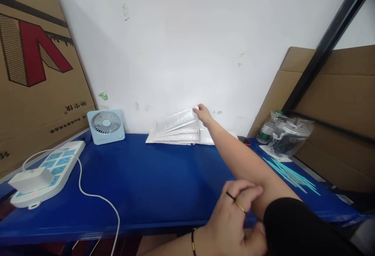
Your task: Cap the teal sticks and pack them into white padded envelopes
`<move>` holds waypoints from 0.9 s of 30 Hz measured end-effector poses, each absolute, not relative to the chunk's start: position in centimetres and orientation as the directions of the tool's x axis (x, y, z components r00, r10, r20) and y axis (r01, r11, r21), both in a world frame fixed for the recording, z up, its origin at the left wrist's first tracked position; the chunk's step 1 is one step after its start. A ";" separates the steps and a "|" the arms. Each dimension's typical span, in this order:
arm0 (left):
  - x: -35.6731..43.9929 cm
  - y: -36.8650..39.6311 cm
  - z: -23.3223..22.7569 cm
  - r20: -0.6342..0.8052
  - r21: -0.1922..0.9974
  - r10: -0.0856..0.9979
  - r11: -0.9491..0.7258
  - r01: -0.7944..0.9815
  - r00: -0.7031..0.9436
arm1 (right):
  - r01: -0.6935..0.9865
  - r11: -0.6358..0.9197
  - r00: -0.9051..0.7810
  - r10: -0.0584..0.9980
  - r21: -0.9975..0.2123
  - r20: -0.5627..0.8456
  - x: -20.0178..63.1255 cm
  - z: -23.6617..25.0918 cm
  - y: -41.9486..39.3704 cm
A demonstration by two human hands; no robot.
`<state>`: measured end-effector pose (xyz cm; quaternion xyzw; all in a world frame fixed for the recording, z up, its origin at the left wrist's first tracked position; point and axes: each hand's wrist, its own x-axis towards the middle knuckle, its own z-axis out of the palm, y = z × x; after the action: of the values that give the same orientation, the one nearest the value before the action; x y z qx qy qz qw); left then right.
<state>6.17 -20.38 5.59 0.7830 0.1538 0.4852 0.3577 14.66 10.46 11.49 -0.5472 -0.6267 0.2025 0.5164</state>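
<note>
The right hand (204, 115) pinched a silvery padded mailer (177, 120) stretching leftward; the left hand's (231, 213) grip was unclear.

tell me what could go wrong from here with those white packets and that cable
The right hand grips the top packet by one corner, above others that lie fanned; pulling it might drag those along.

The white cable runs over the front edge of the blue table; an arm could snag it and perhaps tug the adapter on the power strip.
</note>
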 end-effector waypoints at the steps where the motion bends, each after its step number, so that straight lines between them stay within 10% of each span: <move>1: 6.0 -20.5 5.5 0.620 0.730 0.560 -0.669 -0.141 0.550 | 0.478 0.340 0.123 0.887 -0.810 0.445 14.3 11.7 10.1; 6: 5.8 -17.0 3.6 0.302 0.938 0.735 -0.116 -0.327 0.607 | 0.450 0.429 0.083 0.853 -0.783 0.515 13.4 13.1 7.5; 10: 4.8 -10.5 2.5 -0.032 0.642 0.942 0.275 -0.716 0.333 | 0.209 0.561 0.062 0.810 -0.801 0.583 14.9 14.0 3.5; 18: 2.0 -5.4 4.9 0.223 0.477 0.961 -0.255 -0.841 -0.166 | -0.503 0.116 0.044 0.993 -0.856 0.109 19.9 6.6 -3.5; 27: 6.1 -6.0 10.0 0.444 0.671 0.886 -0.427 -0.606 -0.133 | -0.861 -0.114 0.012 0.970 -0.496 -0.243 17.5 0.8 -2.8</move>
<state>6.13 -6.02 10.01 0.4184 0.1675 0.7338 0.5083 17.55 -2.75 0.82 -0.2701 -0.1011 0.6956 0.6580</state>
